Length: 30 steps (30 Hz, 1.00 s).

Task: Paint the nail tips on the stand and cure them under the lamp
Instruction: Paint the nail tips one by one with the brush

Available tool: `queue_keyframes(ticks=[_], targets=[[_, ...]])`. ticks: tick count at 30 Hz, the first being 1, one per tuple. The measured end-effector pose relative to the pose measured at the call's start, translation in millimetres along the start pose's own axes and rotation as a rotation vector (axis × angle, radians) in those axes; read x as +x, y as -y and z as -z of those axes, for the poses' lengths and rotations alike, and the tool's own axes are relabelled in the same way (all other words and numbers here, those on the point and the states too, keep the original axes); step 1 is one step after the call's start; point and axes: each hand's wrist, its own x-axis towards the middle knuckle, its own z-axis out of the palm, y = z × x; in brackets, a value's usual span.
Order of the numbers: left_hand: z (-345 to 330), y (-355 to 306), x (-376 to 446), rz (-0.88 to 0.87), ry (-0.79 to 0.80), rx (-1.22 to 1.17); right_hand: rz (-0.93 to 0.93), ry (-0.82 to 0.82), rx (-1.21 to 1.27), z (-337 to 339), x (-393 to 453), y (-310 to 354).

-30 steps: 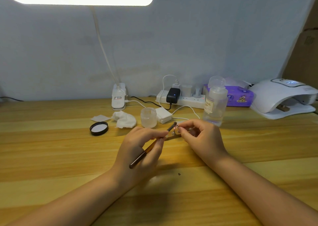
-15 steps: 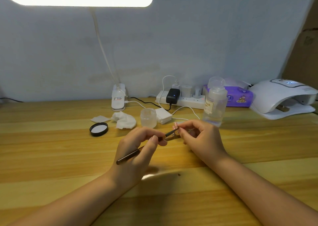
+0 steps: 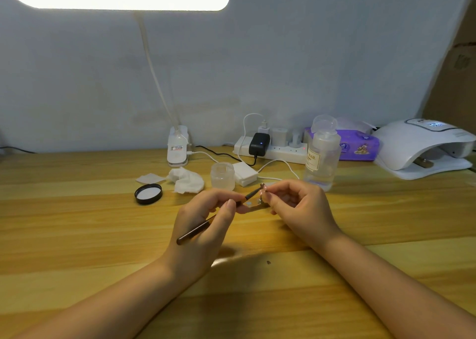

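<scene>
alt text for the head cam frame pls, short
Over a wooden table, the left hand holds a thin brush with its tip at a nail tip that the right hand pinches on a small stand. A white curing lamp sits at far right.

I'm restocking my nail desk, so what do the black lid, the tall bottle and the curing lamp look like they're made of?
Black lid: probably plastic, glossy black rim around a pale inner liner. Tall bottle: clear, most likely plastic rather than glass, since you see through it and its pump cap looks frosted; a cream label sits on it. Curing lamp: smooth white plastic shell with soft highlights.
</scene>
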Motion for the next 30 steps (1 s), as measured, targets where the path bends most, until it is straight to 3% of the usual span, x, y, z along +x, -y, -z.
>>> queue_keyframes(ticks=[12,21,30], targets=[[-1.0,0.1,0.4,0.048,-0.034,-0.015,0.003,0.002,-0.014,0.2,-0.5,1.4],[-0.6,-4.4,0.4,-0.135,0.015,0.163,0.027,-0.027,-0.057,-0.4,0.1,-2.1],[-1.3,-7.7,2.0,-0.166,0.016,0.295,0.152,-0.076,-0.204,0.1,0.0,-3.3]])
